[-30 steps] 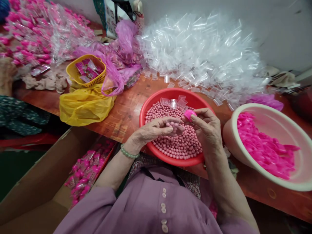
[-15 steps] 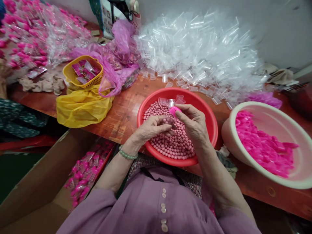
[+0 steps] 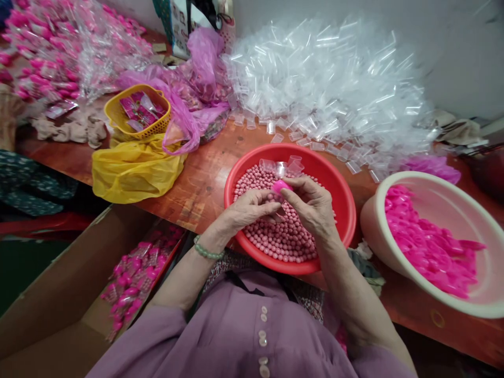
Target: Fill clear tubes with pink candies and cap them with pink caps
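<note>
Over the red basin [image 3: 348,218], my left hand [image 3: 250,209] is closed around a small clear plastic tube [image 3: 272,197] with pink beads inside, mostly covered by the fingers. My right hand [image 3: 315,205] pinches a bright pink plastic cap [image 3: 280,186] at the tube's end; whether it is seated on the tube I cannot tell. Loose pink beads [image 3: 281,244] fill the basin below both hands. Several clear tubes [image 3: 295,164] lie on the beads at the basin's far side.
A white basin [image 3: 374,231] of pink plastic pieces stands at the right. Clear tubes [image 3: 331,79] are heaped at the back. To the left are a yellow basket [image 3: 114,113], a yellow bag [image 3: 137,170] and, below, a carton [image 3: 59,278] with filled pink items.
The pink cap has come down against the tube's end, and my hands have drawn closer together. The whole view has shifted slightly.
</note>
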Available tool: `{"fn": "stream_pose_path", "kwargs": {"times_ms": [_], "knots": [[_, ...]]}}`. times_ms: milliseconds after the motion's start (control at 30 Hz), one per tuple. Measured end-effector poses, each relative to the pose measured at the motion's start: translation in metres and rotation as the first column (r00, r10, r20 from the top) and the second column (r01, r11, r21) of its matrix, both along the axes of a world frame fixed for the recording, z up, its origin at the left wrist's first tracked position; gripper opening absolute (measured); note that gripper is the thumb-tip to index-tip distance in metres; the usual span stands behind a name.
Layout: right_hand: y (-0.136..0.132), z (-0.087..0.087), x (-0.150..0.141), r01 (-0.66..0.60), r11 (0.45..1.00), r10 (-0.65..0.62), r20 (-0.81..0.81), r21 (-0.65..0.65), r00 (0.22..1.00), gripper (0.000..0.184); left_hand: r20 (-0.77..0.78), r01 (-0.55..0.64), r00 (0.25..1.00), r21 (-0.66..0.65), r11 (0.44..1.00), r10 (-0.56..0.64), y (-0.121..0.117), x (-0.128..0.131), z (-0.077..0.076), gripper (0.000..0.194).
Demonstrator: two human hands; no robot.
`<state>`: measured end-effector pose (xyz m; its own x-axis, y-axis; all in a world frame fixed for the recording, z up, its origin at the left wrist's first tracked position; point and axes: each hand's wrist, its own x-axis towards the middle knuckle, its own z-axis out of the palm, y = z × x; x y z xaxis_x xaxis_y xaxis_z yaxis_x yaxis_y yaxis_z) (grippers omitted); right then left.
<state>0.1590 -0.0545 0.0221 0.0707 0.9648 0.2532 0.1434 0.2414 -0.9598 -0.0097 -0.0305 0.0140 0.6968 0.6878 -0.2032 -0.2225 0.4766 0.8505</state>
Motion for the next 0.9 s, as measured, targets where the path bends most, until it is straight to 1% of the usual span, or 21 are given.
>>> {"fn": "stream_pose_path", "kwargs": {"times_ms": [67,133,233,300,367,467,500,567,667,767,800,833,900], "knots": [[-0.001,0.0,0.001,0.013,1.0,-0.015,0.043,0.027,0.999,0.024,-0.005,-0.007,1.0,0.024,1.0,0.007,0.0,0.0,-0.001,0.048],[-0.001,0.002,0.004,0.009,0.998,-0.016,0.124,0.063,0.992,0.021,-0.003,-0.011,1.0,0.061,0.998,0.011,0.0,0.0,-0.002,0.045],[0.001,0.005,0.013,-0.062,0.995,0.042,0.247,0.073,0.968,0.014,-0.053,0.015,0.999,0.107,0.994,-0.01,-0.001,0.001,-0.003,0.04],[0.003,0.005,0.021,-0.116,0.992,0.099,0.264,0.049,0.959,0.014,-0.112,0.045,0.993,0.14,0.989,-0.029,-0.002,0.002,-0.002,0.034],[0.003,0.003,0.027,-0.14,0.99,0.128,0.253,0.028,0.959,0.018,-0.175,0.067,0.984,0.197,0.978,-0.032,-0.003,0.003,0.0,0.027],[0.002,-0.001,0.031,-0.132,0.991,0.121,0.262,0.023,0.957,0.019,-0.261,0.089,0.965,0.273,0.958,-0.016,-0.002,0.004,0.003,0.021],[0.001,-0.001,0.031,-0.124,0.992,0.11,0.277,0.033,0.955,0.018,-0.269,0.096,0.963,0.277,0.956,-0.019,-0.002,0.004,0.003,0.021],[0.0,0.001,0.029,-0.113,0.992,0.087,0.326,0.063,0.941,0.015,-0.232,0.098,0.972,0.254,0.962,-0.038,-0.001,0.003,0.002,0.023],[0.0,0.008,0.026,-0.148,0.985,0.091,0.469,0.086,0.879,0.014,-0.141,0.114,0.986,0.181,0.977,-0.089,0.0,0.0,-0.002,0.035],[0.0,0.013,0.025,-0.206,0.972,0.096,0.605,0.115,0.79,0.019,-0.122,0.138,0.985,0.139,0.981,-0.122,0.002,0.0,-0.006,0.044],[-0.001,0.013,0.025,-0.229,0.965,0.094,0.642,0.13,0.761,0.023,-0.127,0.13,0.986,0.144,0.981,-0.112,0.002,0.0,-0.008,0.044],[-0.002,0.012,0.024,-0.252,0.957,0.089,0.679,0.144,0.728,0.032,-0.131,0.11,0.987,0.158,0.981,-0.09,0.002,0.0,-0.009,0.044],[-0.005,0.007,0.021,-0.286,0.943,0.065,0.753,0.167,0.655,0.057,-0.128,0.053,0.991,0.182,0.982,-0.03,0.003,0.001,-0.01,0.041]]}}
